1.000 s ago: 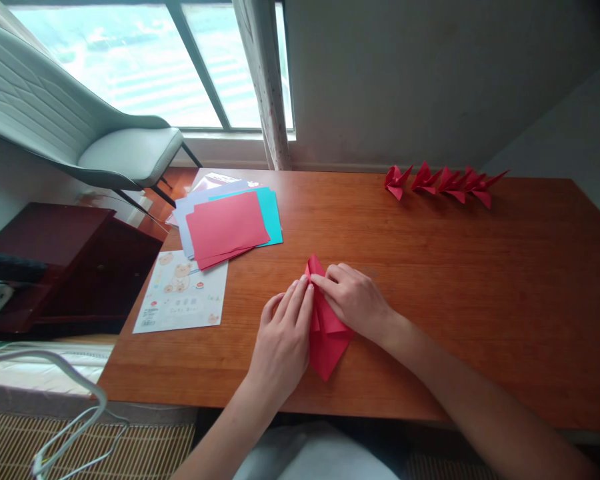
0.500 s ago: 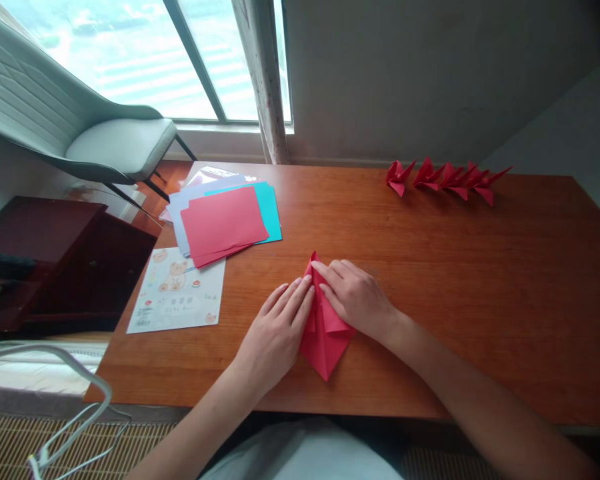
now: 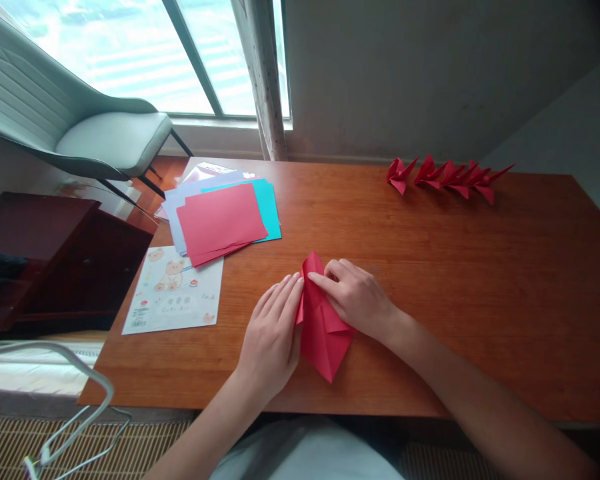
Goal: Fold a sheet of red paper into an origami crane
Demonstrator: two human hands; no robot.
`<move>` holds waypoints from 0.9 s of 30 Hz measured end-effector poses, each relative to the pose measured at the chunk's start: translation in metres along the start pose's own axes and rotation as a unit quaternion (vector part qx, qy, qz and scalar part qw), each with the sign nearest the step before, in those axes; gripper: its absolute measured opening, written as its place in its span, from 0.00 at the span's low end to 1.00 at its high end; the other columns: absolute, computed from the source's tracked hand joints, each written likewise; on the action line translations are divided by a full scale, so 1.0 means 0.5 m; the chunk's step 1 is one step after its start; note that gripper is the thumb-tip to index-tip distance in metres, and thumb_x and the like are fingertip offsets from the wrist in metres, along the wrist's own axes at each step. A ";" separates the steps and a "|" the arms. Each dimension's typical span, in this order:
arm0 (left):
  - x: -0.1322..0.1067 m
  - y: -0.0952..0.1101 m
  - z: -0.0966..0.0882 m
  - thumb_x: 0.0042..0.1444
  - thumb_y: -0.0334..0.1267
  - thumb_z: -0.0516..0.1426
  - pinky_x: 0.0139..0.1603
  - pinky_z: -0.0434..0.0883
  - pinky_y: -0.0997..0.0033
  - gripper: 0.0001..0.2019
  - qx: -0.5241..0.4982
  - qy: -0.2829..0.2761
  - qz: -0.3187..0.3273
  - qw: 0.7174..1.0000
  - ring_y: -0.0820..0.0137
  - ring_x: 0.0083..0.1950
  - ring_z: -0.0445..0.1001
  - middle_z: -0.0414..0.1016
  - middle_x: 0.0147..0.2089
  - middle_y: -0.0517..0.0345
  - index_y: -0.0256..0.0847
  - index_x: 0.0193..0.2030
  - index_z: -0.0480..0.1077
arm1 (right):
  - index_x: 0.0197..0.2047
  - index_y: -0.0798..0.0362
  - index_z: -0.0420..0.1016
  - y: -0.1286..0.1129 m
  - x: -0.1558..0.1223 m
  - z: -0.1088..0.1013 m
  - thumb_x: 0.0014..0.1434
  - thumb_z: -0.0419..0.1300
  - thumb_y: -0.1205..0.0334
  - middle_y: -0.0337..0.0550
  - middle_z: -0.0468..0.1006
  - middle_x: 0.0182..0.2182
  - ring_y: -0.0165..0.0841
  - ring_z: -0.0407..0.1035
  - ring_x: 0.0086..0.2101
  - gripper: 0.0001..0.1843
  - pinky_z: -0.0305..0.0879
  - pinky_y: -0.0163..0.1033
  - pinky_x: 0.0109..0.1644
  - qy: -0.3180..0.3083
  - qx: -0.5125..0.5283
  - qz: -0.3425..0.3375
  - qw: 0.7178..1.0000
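A red sheet of origami paper [image 3: 325, 350], folded into a long kite-like shape with a point toward me, lies on the table between my hands. My left hand [image 3: 273, 333] is along its left edge, fingers straight and close together on a flap that stands partly raised; the thumb is hidden. On the upper right part rests my right hand [image 3: 357, 293], its index finger stretched onto the paper and the other fingers curled at the right flap.
On the wooden table [image 3: 430, 267], several folded red paper cranes [image 3: 453, 177] stand in a row at the back right. Red sheets [image 3: 225, 220] top a paper pile at the left, above a bear-printed sheet [image 3: 173, 293]. A chair [image 3: 115, 140] stands beyond the left edge.
My left hand has shifted slightly left, and the paper's left flap has lifted with it. The right index finger has moved a little down and left on the paper.
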State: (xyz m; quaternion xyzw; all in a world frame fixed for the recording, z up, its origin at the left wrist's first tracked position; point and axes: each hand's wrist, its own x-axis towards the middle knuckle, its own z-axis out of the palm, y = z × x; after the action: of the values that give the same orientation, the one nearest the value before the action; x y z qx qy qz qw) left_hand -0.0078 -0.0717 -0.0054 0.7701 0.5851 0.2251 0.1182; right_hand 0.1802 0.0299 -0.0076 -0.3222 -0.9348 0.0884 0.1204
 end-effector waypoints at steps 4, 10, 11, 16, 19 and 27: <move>-0.005 0.001 0.009 0.63 0.27 0.47 0.70 0.64 0.47 0.33 -0.003 0.068 -0.065 0.996 0.58 0.72 0.62 0.68 0.69 0.48 0.46 0.75 0.49 | 0.57 0.47 0.75 0.002 0.001 0.001 0.70 0.52 0.68 0.46 0.74 0.39 0.38 0.63 0.38 0.17 0.60 0.40 0.41 -0.008 -0.027 -0.026 0.999; -0.004 0.010 0.016 0.62 0.27 0.47 0.69 0.63 0.47 0.33 0.045 0.062 -0.046 0.996 0.56 0.72 0.62 0.67 0.69 0.44 0.38 0.74 0.50 | 0.57 0.47 0.75 0.006 0.002 0.007 0.71 0.52 0.67 0.45 0.73 0.40 0.36 0.62 0.38 0.16 0.60 0.39 0.42 0.011 -0.039 -0.064 0.997; -0.003 0.012 0.016 0.62 0.28 0.47 0.69 0.63 0.48 0.33 0.056 0.055 -0.035 0.996 0.55 0.72 0.62 0.67 0.69 0.42 0.36 0.74 0.50 | 0.57 0.47 0.74 0.006 0.002 0.008 0.71 0.52 0.67 0.45 0.73 0.40 0.36 0.62 0.38 0.16 0.60 0.39 0.42 0.012 -0.041 -0.065 0.997; -0.003 0.015 0.018 0.62 0.28 0.47 0.71 0.60 0.49 0.30 0.079 0.021 0.006 0.997 0.55 0.74 0.59 0.61 0.72 0.39 0.31 0.73 0.54 | 0.53 0.49 0.75 0.004 0.004 0.006 0.72 0.51 0.65 0.44 0.72 0.38 0.36 0.61 0.38 0.14 0.59 0.39 0.42 -0.007 -0.027 -0.053 0.998; -0.003 0.015 0.019 0.63 0.27 0.46 0.71 0.59 0.51 0.31 0.075 0.011 0.023 0.997 0.56 0.75 0.57 0.58 0.74 0.39 0.31 0.73 0.52 | 0.50 0.49 0.76 0.003 0.004 0.004 0.72 0.50 0.65 0.44 0.72 0.39 0.36 0.62 0.39 0.13 0.60 0.39 0.43 -0.014 -0.015 -0.043 0.999; -0.010 0.009 0.017 0.61 0.27 0.46 0.72 0.59 0.50 0.32 0.073 0.029 -0.005 0.997 0.57 0.76 0.54 0.60 0.73 0.41 0.31 0.74 0.50 | 0.57 0.47 0.74 0.009 0.000 0.010 0.71 0.52 0.67 0.44 0.72 0.40 0.36 0.62 0.38 0.17 0.61 0.39 0.43 0.009 -0.018 -0.066 0.998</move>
State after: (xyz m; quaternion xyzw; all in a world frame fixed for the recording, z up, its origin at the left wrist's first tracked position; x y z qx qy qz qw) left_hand -0.0009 -0.0771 -0.0119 0.7667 0.6072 0.2038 0.0455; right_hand 0.1813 0.0331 -0.0133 -0.2625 -0.9544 0.0601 0.1285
